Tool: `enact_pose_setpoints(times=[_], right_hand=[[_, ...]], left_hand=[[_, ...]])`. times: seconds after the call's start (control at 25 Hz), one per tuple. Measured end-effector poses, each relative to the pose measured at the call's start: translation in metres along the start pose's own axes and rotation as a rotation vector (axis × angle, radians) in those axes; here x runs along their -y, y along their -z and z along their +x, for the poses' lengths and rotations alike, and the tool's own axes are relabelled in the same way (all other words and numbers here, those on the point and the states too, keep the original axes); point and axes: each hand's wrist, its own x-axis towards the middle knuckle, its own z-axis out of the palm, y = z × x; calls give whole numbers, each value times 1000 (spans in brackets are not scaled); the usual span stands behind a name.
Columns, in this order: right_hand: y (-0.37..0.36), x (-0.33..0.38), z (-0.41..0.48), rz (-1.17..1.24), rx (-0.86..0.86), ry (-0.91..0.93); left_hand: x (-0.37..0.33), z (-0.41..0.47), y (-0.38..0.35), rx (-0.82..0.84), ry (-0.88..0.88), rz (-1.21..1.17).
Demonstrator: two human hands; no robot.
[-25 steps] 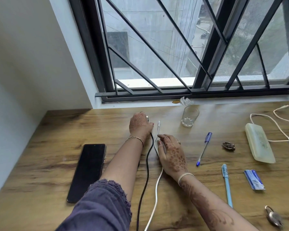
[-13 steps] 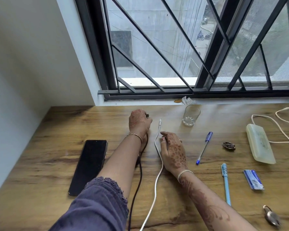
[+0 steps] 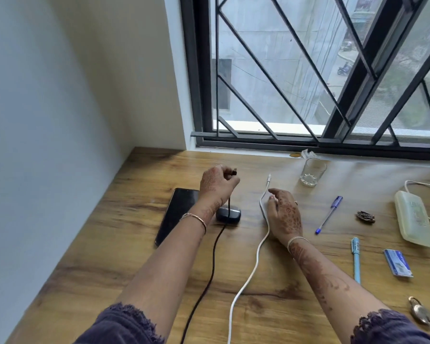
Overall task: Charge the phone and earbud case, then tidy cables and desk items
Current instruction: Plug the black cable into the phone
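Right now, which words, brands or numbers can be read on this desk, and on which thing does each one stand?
No text here can be read.
Blue and white packet: it has print, too blurred to read.
Light blue pen: small marks near its top, too small to read.
Pale green case: faint pattern, no readable letters.
Phone: screen dark, nothing shown.

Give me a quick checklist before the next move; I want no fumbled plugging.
1. Black plug in left hand grip: ok, pinched and raised.
2. Earbud case within reach: ok, lies just below that hand.
3. Case port facing the plug: cannot tell.
4. White cable secured: ok, right hand rests on it.
5. Phone connected: not ok, white plug lies loose on the desk.
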Motion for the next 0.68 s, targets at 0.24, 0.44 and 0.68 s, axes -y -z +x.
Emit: enact_pose_setpoints(times=[0.24, 0.44, 0.68], right_hand=[[-9, 56, -26, 82, -19, 52], [-20, 102, -51, 109, 51, 219], [-54, 143, -64, 56, 315, 62]], left_hand=[[32, -40, 28, -45, 71, 2], [60, -70, 51, -154, 174, -74], [115, -106, 63, -218, 397, -217]])
